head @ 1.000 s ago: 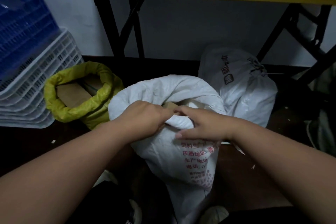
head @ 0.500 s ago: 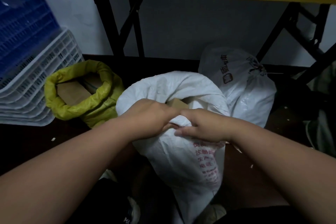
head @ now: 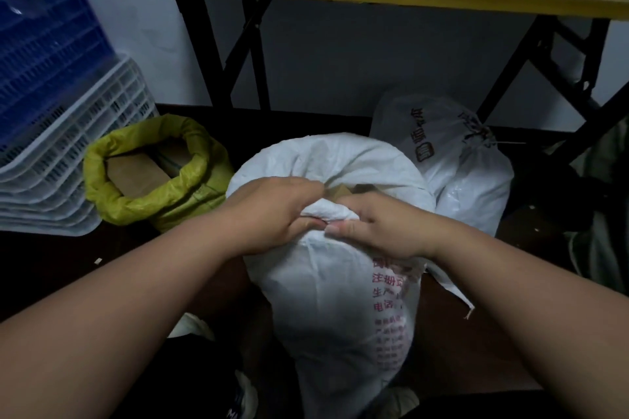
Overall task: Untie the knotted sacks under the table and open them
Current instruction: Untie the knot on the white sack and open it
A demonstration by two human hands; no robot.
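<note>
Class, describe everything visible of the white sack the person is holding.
The white sack looks like woven plastic with red printed characters down its right side. It stands upright under the table, its mouth partly open and something brown showing inside. The left hand and right hand both grip its bunched near rim.

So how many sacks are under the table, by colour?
White woven sacks: 2, the front white sack gripped by the left hand and right hand, and the knotted white sack behind it.
Yellow-green woven sack, open: 1.
Total: 3 sacks.
</note>
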